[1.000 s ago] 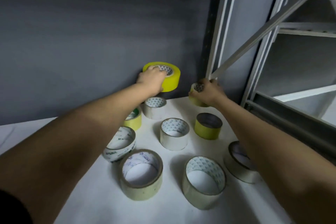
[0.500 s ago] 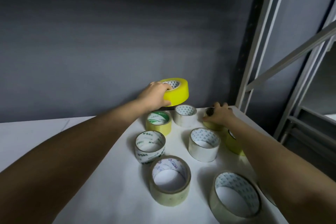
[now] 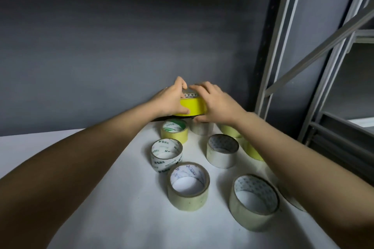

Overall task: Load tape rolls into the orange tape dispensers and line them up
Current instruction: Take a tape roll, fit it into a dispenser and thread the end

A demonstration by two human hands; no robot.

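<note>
A bright yellow tape roll (image 3: 192,106) is held in the air at the back of the white table (image 3: 125,218), near the grey wall. My left hand (image 3: 172,100) grips its left side and my right hand (image 3: 214,103) grips its right side. Below stand several more rolls: a yellow one with a green-printed core (image 3: 174,130), a white printed roll (image 3: 166,155), a clear roll (image 3: 222,150), a beige roll (image 3: 188,186) and a large clear roll (image 3: 254,202). No orange dispenser is in view.
My right forearm hides part of another yellow roll (image 3: 252,150) and a clear roll (image 3: 291,198) at the table's right edge. A grey metal shelving frame (image 3: 283,46) rises at the right. The grey wall (image 3: 121,56) closes off the back.
My right hand left the small roll on the table and rose to the yellow roll. Both hands now hold it, level, slightly right of where it was.
</note>
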